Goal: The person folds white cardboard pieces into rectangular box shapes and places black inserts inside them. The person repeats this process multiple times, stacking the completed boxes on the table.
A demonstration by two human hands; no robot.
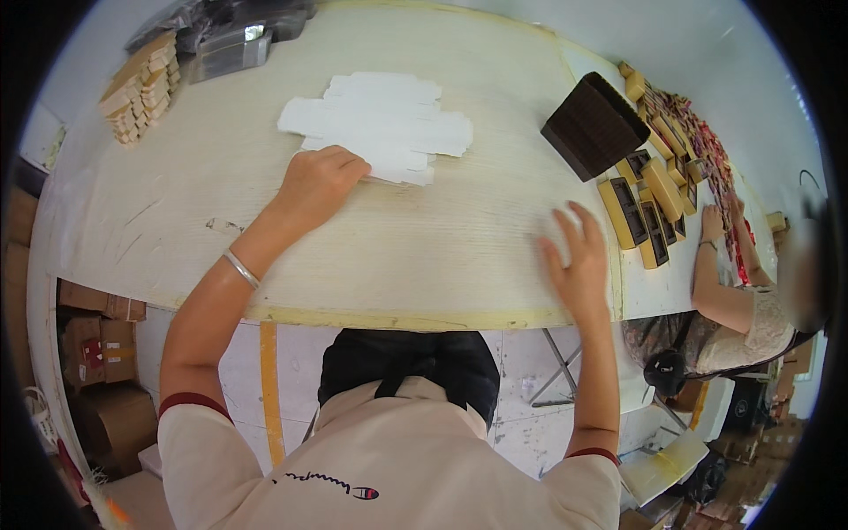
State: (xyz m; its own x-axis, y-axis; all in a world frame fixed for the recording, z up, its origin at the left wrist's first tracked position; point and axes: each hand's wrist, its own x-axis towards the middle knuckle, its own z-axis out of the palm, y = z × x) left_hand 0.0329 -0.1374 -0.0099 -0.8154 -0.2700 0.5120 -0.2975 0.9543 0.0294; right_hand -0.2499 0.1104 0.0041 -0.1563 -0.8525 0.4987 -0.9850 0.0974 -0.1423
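Note:
A pile of flat white cardboard box blanks (384, 119) with tabbed edges lies on the table in front of me. My left hand (325, 179) is at the pile's near left edge, its fingers closed on a white blank. The fingertips are partly hidden behind the knuckles. My right hand (576, 256) hovers over the table at the right, fingers spread and holding nothing. It is nearest to several narrow gold boxes (624, 212) with dark brown inserts. Behind these stands a nested stack of dark brown trays (596, 126), tilted to one side.
A stack of pale gold strips or narrow boxes (141, 88) stands at the far left, beside clear plastic bags (231, 55). On the right, a co-worker's arms (726, 256) reach toward a heap of red wrapped pieces (707, 150). Cardboard boxes (110, 349) sit under the table.

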